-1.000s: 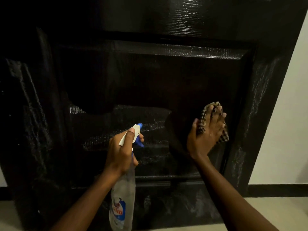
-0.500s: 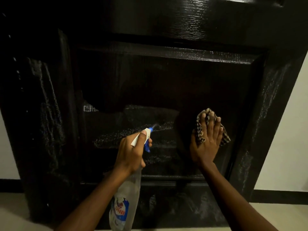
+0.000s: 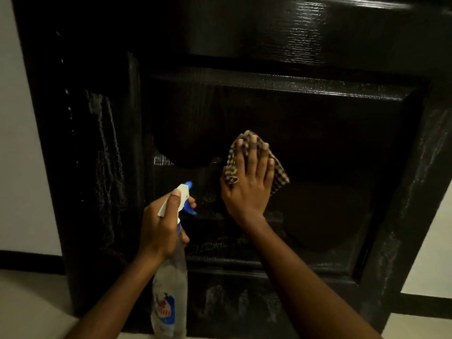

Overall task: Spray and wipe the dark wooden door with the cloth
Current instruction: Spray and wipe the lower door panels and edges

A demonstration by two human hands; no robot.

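The dark wooden door fills the view, with a recessed lower panel streaked with wet spray. My left hand grips the neck of a clear spray bottle with a white and blue trigger head, nozzle aimed at the panel's lower left. My right hand lies flat, fingers straight, pressing a checked brown and cream cloth against the middle of the panel. The cloth shows around my fingers; the rest is under my palm.
Pale wall flanks the door on the left and wall on the right, each with a dark skirting strip. Light floor runs along the bottom. The door's raised frame edges surround the panel.
My right hand has slid the cloth leftward across the panel, from near its right edge to the middle. The bottle stays gripped and aimed; the view has shifted left.
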